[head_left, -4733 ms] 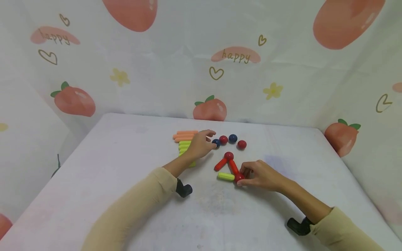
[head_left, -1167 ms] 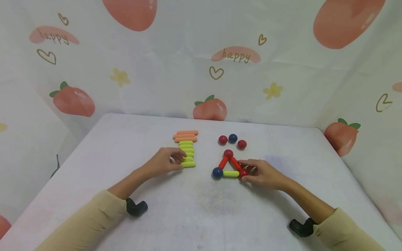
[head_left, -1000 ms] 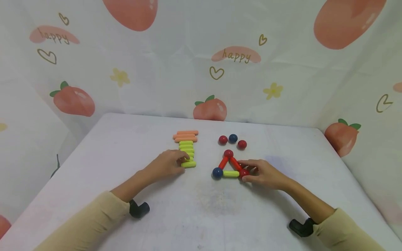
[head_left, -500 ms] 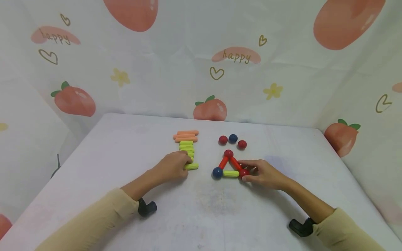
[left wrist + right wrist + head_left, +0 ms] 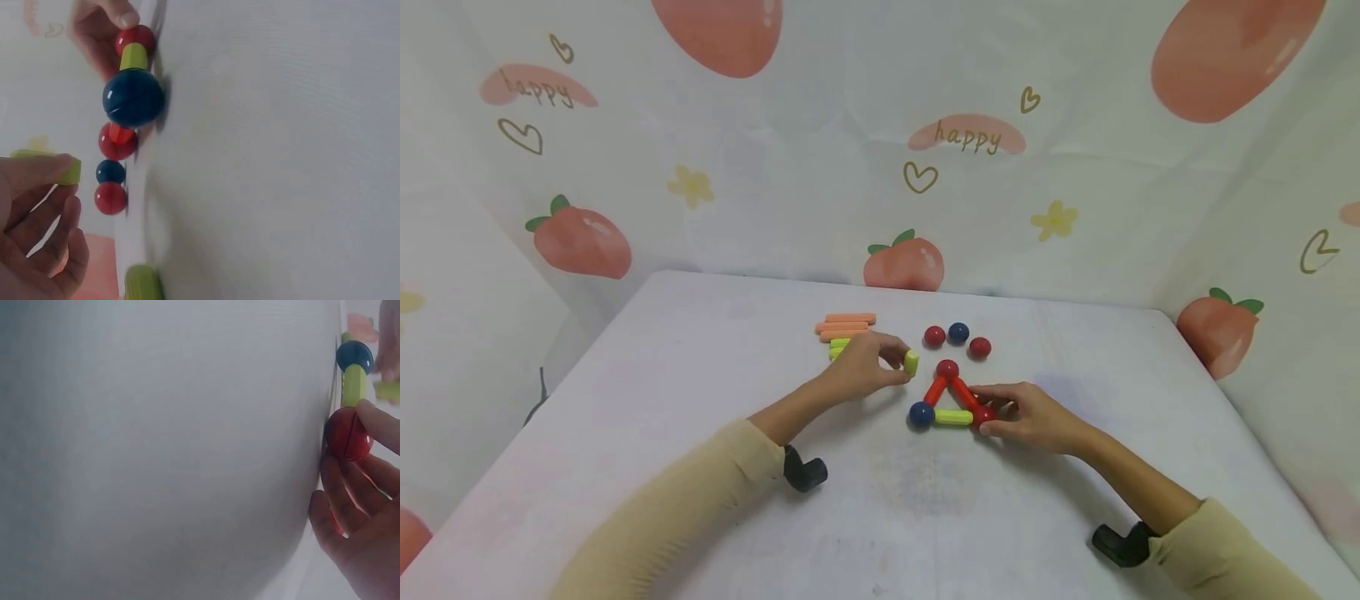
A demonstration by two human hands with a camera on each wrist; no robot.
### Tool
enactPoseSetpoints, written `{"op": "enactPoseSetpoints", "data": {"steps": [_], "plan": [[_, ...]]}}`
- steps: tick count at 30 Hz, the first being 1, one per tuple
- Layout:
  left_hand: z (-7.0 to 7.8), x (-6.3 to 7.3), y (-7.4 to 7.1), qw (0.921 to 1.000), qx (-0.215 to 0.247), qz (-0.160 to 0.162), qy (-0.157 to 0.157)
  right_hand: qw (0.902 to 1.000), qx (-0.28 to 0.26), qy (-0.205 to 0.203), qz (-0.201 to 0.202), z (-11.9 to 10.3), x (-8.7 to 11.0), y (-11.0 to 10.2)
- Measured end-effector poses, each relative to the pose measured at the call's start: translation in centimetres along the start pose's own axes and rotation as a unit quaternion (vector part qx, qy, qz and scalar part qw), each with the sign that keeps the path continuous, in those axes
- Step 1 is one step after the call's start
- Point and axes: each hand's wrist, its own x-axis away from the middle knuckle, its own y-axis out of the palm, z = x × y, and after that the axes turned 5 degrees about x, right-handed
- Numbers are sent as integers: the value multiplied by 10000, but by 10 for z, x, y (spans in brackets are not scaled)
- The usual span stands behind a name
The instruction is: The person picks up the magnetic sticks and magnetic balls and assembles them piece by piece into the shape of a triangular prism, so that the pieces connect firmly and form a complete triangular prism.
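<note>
A short yellow-green rod (image 5: 912,363) is pinched between the thumb and fingers of my left hand (image 5: 867,367), raised above the table in the head view. To its right lies a flat triangle of rods and balls: a red ball (image 5: 947,369) at the top, a blue ball (image 5: 922,415) at lower left, a red ball (image 5: 347,434) at lower right. Two red rods (image 5: 936,391) form its sides and a yellow-green rod (image 5: 953,417) its base. My right hand (image 5: 1033,418) grips the lower-right red ball with thumb and fingers.
Behind the triangle sit a blue ball (image 5: 958,333) and two loose red balls (image 5: 980,348). Several orange rods (image 5: 846,327) lie stacked at the back, left of centre. Yellow-green rods (image 5: 839,343) lie before them, partly hidden by my left hand. A printed cloth (image 5: 775,208) hangs behind the table.
A blue ball joined the triangle's lower-left corner earlier. Since then my left hand has taken a yellow-green rod from the row and moved up and right with it. My right hand stays at the red ball.
</note>
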Motion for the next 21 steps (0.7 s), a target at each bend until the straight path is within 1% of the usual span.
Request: {"op": "enactPoseSetpoints", "data": {"steps": [3, 6, 9, 11, 14, 16, 18, 21], "plan": [[6, -17, 8, 9996, 269, 17, 41, 10000, -60, -15, -38, 1, 0, 0], [10, -31, 16, 9988, 481, -65, -5, 9999, -86, -37, -48, 2, -1, 0], [12, -42, 24, 9984, 551, -134, -38, 10000, -34, -62, -25, 3, -1, 1], [12, -46, 29, 9980, 595, -178, -79, 10000, -13, -72, -23, 3, -2, 0], [11, -49, 32, 9981, 548, -247, -117, 9999, -7, -115, -22, 2, -2, 0], [9, -48, 32, 9982, 536, -247, -114, 9999, -2, -123, -24, 1, -1, -1], [5, -45, 28, 9986, 484, -201, -76, 9999, 17, -112, -4, 2, -1, -1], [-1, -36, 15, 9985, 536, -97, -99, 9999, 65, -92, 28, 4, -1, 0]]}}
